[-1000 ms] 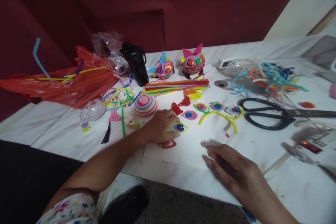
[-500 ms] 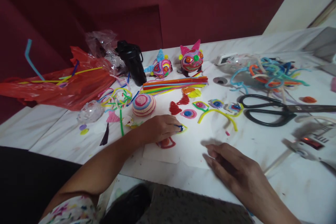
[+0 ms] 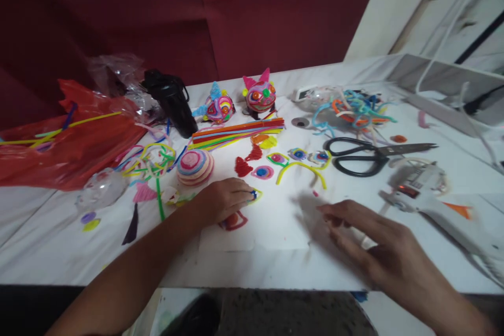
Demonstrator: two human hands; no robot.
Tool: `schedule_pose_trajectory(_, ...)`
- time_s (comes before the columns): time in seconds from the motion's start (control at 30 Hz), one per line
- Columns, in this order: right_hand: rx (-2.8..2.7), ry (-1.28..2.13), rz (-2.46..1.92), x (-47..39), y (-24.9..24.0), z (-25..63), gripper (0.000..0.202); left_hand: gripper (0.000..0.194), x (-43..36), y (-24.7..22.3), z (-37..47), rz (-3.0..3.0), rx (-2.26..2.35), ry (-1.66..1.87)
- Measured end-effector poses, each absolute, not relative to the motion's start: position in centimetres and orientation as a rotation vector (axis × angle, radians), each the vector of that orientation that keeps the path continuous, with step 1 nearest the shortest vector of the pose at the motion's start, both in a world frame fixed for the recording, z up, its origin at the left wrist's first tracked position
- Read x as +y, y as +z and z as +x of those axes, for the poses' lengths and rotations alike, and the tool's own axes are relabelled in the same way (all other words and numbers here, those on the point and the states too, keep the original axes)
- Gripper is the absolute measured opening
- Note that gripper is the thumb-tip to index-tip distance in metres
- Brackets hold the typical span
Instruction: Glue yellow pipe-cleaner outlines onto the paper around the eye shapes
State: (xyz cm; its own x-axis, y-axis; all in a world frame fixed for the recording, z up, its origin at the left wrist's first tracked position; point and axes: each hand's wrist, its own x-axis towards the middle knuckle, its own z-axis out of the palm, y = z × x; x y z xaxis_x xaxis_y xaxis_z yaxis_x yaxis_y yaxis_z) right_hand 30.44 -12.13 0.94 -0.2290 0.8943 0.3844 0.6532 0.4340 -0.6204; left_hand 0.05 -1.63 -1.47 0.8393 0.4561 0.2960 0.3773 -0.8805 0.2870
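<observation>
My left hand (image 3: pixel 222 200) is closed at the fingertips on a small pipe-cleaner eye (image 3: pixel 258 197), yellow-edged with a blue centre, on white paper (image 3: pixel 260 236). Partly under that hand lies a red eye shape (image 3: pixel 237 220). My right hand (image 3: pixel 378 244) hovers over the table's right side, thumb and fingers apart, holding nothing I can see. Beyond the hands lie several finished eyes (image 3: pixel 263 172), red fuzzy pieces (image 3: pixel 244 166) and a curved yellow pipe cleaner (image 3: pixel 301 166). A striped ball (image 3: pixel 195 167) rests behind my left wrist.
Black-handled scissors (image 3: pixel 360 165) and a white glue gun (image 3: pixel 452 226) lie on the right. Pipe-cleaner bundles (image 3: pixel 236 134), a black bottle (image 3: pixel 171 105) and two decorated animal heads (image 3: pixel 260 97) stand farther back. A red plastic bag (image 3: pixel 79 152) spreads at left.
The view has swung to the right, showing more of the glue gun. My right hand has shifted right, away from the paper. My left hand stays on the yellow-and-blue eye.
</observation>
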Motion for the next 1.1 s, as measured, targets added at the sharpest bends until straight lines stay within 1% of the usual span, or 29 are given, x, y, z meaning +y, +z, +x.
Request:
schedule_pose_trajectory(0.13, -2.092, 0.194, -1.401, -10.1, 2.7, 33.2, 0.023, 0.030, -1.4, -1.9, -0.1, 2.796, 0.646, 0.524)
schedule_pose_trajectory(0.23, -2.254, 0.156, -1.426, -7.1, 3.4, 33.6, 0.028, 0.030, -1.3, -2.1, -0.1, 2.807, 0.666, 0.518)
schedule_pose_trajectory(0.37, -2.502, 0.100, -1.204, -2.5, 3.4, 32.1, 0.033, 0.029, -1.4, -1.7, -0.1, 2.814, 0.697, 0.526)
schedule_pose_trajectory(0.43, -2.595, 0.086, -1.049, -0.7, 2.8, 31.1, 0.032, 0.028, -1.5, -1.2, -0.1, 2.803, 0.722, 0.497)
schedule_pose_trajectory(0.53, -2.689, 0.021, -0.945, 1.2, 1.4, 29.9, 0.032, 0.029, -1.7, -0.7, -0.1, 2.780, 0.782, 0.460)
schedule_pose_trajectory(0.67, -2.773, -0.117, -0.800, 2.3, 0.0, 29.0, 0.024, 0.031, -1.9, -0.4, 0.2, 2.742, 0.844, 0.465)
schedule_pose_trajectory(0.77, -2.781, -0.213, -0.752, 2.4, -0.5, 28.9, 0.026, 0.032, -2.0, -0.7, 0.6, 2.721, 0.877, 0.462)
schedule_pose_trajectory(0.87, -2.791, -0.287, -0.757, 2.4, -0.8, 29.0, 0.027, 0.029, -2.0, -0.9, 1.0, 2.721, 0.864, 0.460)
schedule_pose_trajectory(0.97, -2.814, -0.332, -0.735, 2.2, -1.0, 29.1, 0.028, 0.025, -2.0, -0.8, 1.1, 2.724, 0.874, 0.455)
schedule_pose_trajectory(1.1, -2.824, -0.343, -0.718, 1.5, -0.6, 28.5, 0.027, 0.025, -2.0, -0.3, 0.7, 2.717, 0.934, 0.421)
